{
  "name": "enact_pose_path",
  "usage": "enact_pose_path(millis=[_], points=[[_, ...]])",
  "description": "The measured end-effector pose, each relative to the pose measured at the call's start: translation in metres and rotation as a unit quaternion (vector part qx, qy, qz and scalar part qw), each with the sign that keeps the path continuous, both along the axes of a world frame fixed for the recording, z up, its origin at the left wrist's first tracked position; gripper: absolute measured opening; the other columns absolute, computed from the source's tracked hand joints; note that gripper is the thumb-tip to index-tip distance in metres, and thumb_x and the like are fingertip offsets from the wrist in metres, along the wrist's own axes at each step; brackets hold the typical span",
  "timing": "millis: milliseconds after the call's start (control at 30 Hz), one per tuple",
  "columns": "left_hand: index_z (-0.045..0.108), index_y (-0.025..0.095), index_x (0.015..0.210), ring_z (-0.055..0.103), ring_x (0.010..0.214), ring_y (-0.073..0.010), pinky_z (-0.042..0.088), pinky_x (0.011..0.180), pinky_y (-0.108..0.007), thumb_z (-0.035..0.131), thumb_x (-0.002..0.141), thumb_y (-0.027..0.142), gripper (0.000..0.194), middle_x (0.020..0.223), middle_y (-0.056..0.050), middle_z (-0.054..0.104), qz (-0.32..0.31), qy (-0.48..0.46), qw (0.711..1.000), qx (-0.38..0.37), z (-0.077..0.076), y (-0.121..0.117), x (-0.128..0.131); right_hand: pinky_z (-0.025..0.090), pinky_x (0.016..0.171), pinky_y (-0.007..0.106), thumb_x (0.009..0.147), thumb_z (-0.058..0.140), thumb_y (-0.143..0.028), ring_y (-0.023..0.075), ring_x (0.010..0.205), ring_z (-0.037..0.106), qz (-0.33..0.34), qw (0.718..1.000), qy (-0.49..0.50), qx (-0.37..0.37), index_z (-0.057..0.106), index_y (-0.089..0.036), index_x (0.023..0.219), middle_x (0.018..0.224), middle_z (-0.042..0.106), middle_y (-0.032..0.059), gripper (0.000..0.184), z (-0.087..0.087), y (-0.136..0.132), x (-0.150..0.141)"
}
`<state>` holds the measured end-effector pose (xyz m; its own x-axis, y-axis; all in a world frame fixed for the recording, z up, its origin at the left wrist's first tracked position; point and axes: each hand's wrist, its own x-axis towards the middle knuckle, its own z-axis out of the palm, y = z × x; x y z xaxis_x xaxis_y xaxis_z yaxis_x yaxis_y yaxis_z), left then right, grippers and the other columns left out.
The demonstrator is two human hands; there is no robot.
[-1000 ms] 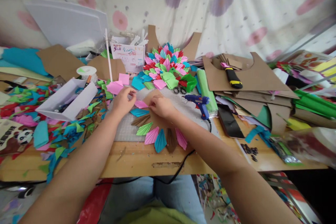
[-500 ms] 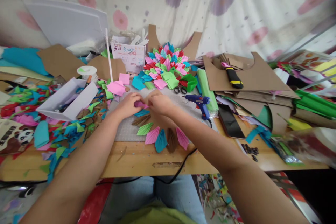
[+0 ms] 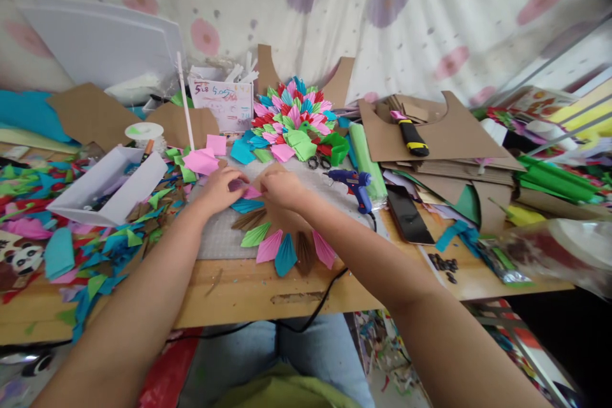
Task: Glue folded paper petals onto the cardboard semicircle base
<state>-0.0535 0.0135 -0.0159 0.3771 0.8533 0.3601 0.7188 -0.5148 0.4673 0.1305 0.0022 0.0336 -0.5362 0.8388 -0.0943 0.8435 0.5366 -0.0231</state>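
My left hand (image 3: 220, 188) and my right hand (image 3: 282, 188) meet over a pink folded paper petal (image 3: 248, 192), both pinching it with closed fingers at the upper left of a brown cardboard disc (image 3: 282, 220). Around the disc's lower edge lie glued fan-folded petals: blue (image 3: 245, 206), brown, green (image 3: 253, 235), pink (image 3: 268, 246), blue (image 3: 285, 256) and pink (image 3: 324, 248). The disc rests on a grey cutting mat (image 3: 222, 239).
A blue glue gun (image 3: 354, 182) lies right of my hands, its cord running off the table's front edge. Behind stands a finished multicoloured paper flower (image 3: 294, 118) with scissors (image 3: 316, 162) beside it. A white tray (image 3: 108, 185) and loose paper scraps fill the left; cardboard sheets (image 3: 444, 137) and a utility knife (image 3: 410, 135) lie right.
My left hand has closed in from the left to meet the right hand on the pink petal. The view has shifted slightly, moving everything a little left and up.
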Motion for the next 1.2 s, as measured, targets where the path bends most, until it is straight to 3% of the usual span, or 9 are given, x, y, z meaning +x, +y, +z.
enact_pose_path(millis=[200, 433, 633, 833, 1033, 1200], points=[[0.065, 0.019, 0.082, 0.057, 0.088, -0.0203, 0.043, 0.082, -0.035, 0.062, 0.073, 0.039, 0.022, 0.089, -0.004, 0.065, -0.008, 0.041, 0.999, -0.002, -0.005, 0.003, 0.001, 0.044, 0.082, 0.028, 0.089, 0.047, -0.028, 0.0212, 0.098, 0.061, 0.021, 1.000, -0.008, 0.001, 0.068, -0.015, 0.100, 0.105, 0.067, 0.0110, 0.027, 0.004, -0.001, -0.001], [0.065, 0.020, 0.081, 0.058, 0.087, -0.0204, 0.044, 0.081, -0.034, 0.064, 0.070, 0.039, 0.022, 0.087, -0.004, 0.066, -0.017, 0.040, 0.999, -0.010, -0.006, 0.003, 0.000, 0.043, 0.082, 0.030, 0.091, 0.043, -0.026, 0.0211, 0.095, 0.061, 0.045, 0.998, 0.006, 0.032, 0.068, -0.016, 0.097, 0.101, 0.068, 0.0100, 0.027, -0.004, 0.004, 0.000], [0.062, 0.018, 0.094, 0.059, 0.086, -0.0185, 0.047, 0.077, -0.032, 0.052, 0.080, 0.036, 0.025, 0.093, -0.006, 0.066, 0.064, -0.033, 0.997, -0.021, -0.003, 0.000, 0.000, 0.044, 0.080, 0.028, 0.088, 0.045, -0.022, 0.0201, 0.098, 0.061, 0.024, 0.999, -0.018, 0.012, 0.067, -0.017, 0.097, 0.105, 0.067, 0.0099, 0.025, 0.000, 0.002, -0.002], [0.062, 0.019, 0.086, 0.058, 0.084, -0.0198, 0.046, 0.078, -0.034, 0.049, 0.080, 0.031, 0.019, 0.087, -0.005, 0.065, 0.075, -0.007, 0.997, 0.001, 0.000, 0.001, -0.002, 0.044, 0.079, 0.027, 0.085, 0.048, -0.023, 0.0204, 0.099, 0.059, 0.004, 1.000, 0.010, -0.005, 0.066, -0.017, 0.099, 0.108, 0.066, 0.0099, 0.024, 0.002, 0.002, 0.001], [0.061, 0.019, 0.086, 0.058, 0.088, -0.0186, 0.047, 0.080, -0.032, 0.048, 0.078, 0.024, 0.016, 0.091, -0.005, 0.066, 0.141, -0.081, 0.987, 0.013, -0.001, 0.003, -0.003, 0.041, 0.069, 0.024, 0.082, 0.055, -0.029, 0.0173, 0.087, 0.061, -0.006, 0.996, 0.084, -0.032, 0.067, -0.021, 0.093, 0.096, 0.069, 0.0042, 0.019, -0.011, 0.008, 0.014], [0.061, 0.018, 0.086, 0.058, 0.089, -0.0184, 0.047, 0.082, -0.032, 0.048, 0.078, 0.023, 0.016, 0.091, -0.005, 0.066, 0.145, -0.091, 0.985, 0.007, 0.000, 0.000, 0.000, 0.039, 0.068, 0.025, 0.085, 0.051, -0.032, 0.0173, 0.085, 0.060, -0.004, 0.995, 0.099, -0.011, 0.067, -0.018, 0.093, 0.097, 0.068, 0.0059, 0.023, -0.021, 0.006, 0.016]])
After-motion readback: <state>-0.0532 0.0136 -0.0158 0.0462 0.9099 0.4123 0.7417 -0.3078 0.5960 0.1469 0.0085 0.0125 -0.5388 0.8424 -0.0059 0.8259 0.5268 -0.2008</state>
